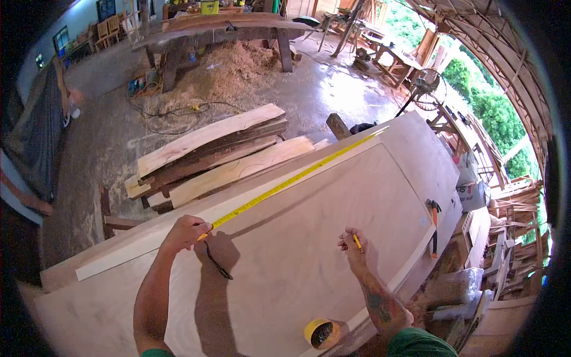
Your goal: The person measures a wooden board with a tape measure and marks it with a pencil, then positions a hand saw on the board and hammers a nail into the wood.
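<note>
My left hand (187,232) is closed around the near end of a yellow tape measure (285,184), whose case is mostly hidden in the fingers. A dark strap hangs below that hand. The blade stretches away to the upper right, along a pale strip (119,259) on a large wooden panel (285,256). Over the panel's right half, my right hand (354,243) holds a short yellow pencil (357,242). Near the panel's front edge lies a yellow roll (322,333) with a dark inside.
An orange-handled hammer (435,229) lies at the panel's right edge. Beyond the far edge are stacked planks (214,143). A heavy wooden table (226,30) stands over sawdust farther back, with cables on the floor. A fan (426,83) and bags (473,193) are at the right.
</note>
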Demonstrator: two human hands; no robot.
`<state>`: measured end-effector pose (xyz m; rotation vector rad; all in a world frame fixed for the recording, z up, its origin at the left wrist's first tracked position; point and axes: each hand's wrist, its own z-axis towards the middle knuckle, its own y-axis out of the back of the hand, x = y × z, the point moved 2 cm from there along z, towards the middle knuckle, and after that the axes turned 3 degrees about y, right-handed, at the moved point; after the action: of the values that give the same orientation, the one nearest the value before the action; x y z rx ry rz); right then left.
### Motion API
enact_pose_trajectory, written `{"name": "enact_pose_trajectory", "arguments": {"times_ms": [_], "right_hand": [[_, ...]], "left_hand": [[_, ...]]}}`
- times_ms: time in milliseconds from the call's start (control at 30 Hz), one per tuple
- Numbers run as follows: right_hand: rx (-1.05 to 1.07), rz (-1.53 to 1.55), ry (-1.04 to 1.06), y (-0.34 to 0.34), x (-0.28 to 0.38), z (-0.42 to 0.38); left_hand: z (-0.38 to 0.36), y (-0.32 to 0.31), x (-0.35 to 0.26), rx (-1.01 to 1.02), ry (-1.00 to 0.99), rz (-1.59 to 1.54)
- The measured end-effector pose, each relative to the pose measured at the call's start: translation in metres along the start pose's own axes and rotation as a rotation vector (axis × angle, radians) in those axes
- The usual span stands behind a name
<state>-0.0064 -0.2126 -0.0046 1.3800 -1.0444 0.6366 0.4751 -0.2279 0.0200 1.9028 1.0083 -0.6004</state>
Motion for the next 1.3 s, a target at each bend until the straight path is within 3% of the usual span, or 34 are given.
{"name": "enact_pose_trajectory", "arguments": {"times_ms": [400,600,667,767,833,900,933,967,1000,1100,1167,1233,1300], "right_hand": [[0.026,0.12,0.006,0.016,-0.02,-0.018],[-0.023,-0.119,-0.034,0.02,-0.026,-0.028],[-0.035,-0.027,-0.022,0.02,-0.045,-0.024],[-0.025,0.043,-0.019,0.022,-0.049,-0.023],[-0.033,0.043,-0.029,0.024,-0.015,-0.034],[0.028,0.028,-0.027,0.014,-0.006,-0.031],[0.009,0.147,0.0,0.014,-0.019,-0.024],[-0.008,0.268,0.014,0.008,-0.026,-0.014],[0.062,0.267,0.01,-0.003,-0.02,-0.005],[0.117,0.417,0.04,-0.029,0.013,0.018],[0.238,0.014,0.544,-0.055,0.052,0.03],[0.483,0.052,0.578,-0.098,0.088,0.041],[0.656,0.176,0.384,-0.143,0.129,0.035]], "left_hand": [[-0.014,0.003,0.003,-0.013,0.098,0.11],[-0.028,0.015,0.017,-0.09,0.158,0.183],[-0.03,0.022,0.026,-0.104,0.175,0.195],[-0.035,0.03,0.04,-0.099,0.147,0.212],[-0.041,0.038,0.047,-0.154,0.142,0.298],[-0.018,0.042,0.099,-0.185,-0.076,0.59],[-0.034,0.043,0.08,-0.151,-0.158,0.571],[-0.021,0.04,0.099,-0.178,-0.061,0.565],[-0.023,0.037,0.094,-0.269,-0.154,0.525],[-0.033,0.031,0.064,-0.357,0.03,0.548],[-0.033,0.032,0.056,-0.37,0.183,0.481],[-0.018,0.03,0.069,-0.36,0.211,0.534],[-0.012,0.028,0.071,-0.342,0.241,0.587]]}}
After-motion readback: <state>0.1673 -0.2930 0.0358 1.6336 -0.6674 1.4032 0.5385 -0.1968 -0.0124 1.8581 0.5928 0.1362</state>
